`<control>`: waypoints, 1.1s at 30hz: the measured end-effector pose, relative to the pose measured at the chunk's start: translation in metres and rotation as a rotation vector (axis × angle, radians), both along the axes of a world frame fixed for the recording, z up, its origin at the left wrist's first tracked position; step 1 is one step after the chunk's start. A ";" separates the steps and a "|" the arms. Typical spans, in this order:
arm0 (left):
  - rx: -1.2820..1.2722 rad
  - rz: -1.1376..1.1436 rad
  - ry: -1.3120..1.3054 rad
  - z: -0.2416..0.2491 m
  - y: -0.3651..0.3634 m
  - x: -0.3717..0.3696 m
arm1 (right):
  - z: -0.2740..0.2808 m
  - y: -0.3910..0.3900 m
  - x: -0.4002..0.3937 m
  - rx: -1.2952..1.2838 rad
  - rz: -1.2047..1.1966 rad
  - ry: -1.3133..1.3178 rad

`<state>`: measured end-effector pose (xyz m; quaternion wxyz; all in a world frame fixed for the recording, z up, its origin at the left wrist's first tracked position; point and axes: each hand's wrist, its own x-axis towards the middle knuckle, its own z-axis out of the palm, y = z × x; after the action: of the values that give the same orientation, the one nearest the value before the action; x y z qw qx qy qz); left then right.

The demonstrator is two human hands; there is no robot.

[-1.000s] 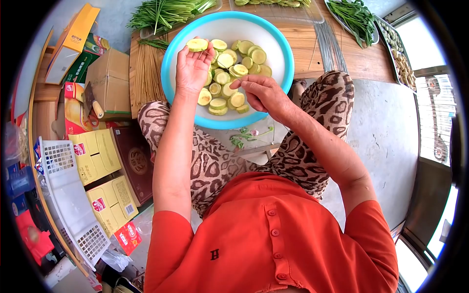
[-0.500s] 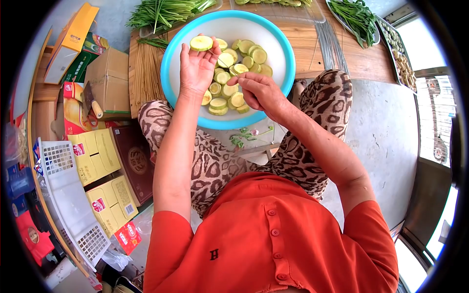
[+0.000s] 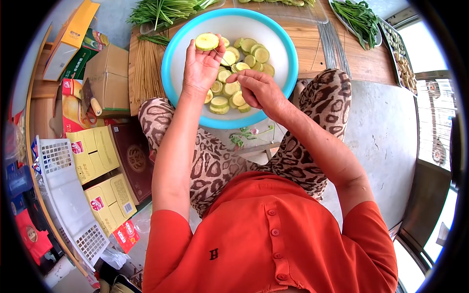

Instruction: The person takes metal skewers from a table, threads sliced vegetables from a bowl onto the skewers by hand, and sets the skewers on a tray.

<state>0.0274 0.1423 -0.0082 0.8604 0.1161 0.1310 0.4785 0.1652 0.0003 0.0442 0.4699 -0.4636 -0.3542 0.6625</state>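
In the head view, my left hand [image 3: 201, 68] is raised over the left side of the basin, palm up. Its fingertips grip a round zucchini slice [image 3: 206, 41]. My right hand [image 3: 259, 88] is closed in a pinch over the basin's middle, lower and to the right. A thin skewer [image 3: 222, 59] slants between the slice and the right fingers; its ends are hard to make out. Beneath both hands, several cut zucchini slices [image 3: 261, 54] lie in a white basin with a blue rim [image 3: 292, 68].
Bamboo skewers [image 3: 146, 68] lie left of the basin, metal skewers [image 3: 333, 46] to its right. Greens [image 3: 163, 12] and a plate of leafy vegetables [image 3: 359, 22] sit on the wooden table [image 3: 308, 49]. A knife [image 3: 95, 105] rests by a cardboard box [image 3: 110, 80].
The left hand and its zucchini slice have shifted slightly right and up in view. The right hand is nearly still, its fingers a little higher.
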 end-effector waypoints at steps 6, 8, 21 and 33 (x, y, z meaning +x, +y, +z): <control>0.037 -0.008 0.071 0.007 -0.003 0.002 | 0.000 0.002 0.000 0.019 -0.011 0.005; 0.107 -0.086 0.125 0.007 -0.011 0.005 | -0.002 0.006 0.000 0.028 -0.026 0.015; 0.171 -0.119 0.565 -0.005 -0.009 0.004 | -0.010 0.018 0.007 0.055 -0.198 -0.006; 0.850 0.006 1.627 -0.039 -0.009 0.005 | -0.012 0.011 0.033 0.098 -0.330 0.005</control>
<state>0.0323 0.1332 -0.0468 0.3865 0.7234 0.5098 0.2596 0.1987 0.0113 0.0317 0.5949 -0.4905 -0.3040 0.5595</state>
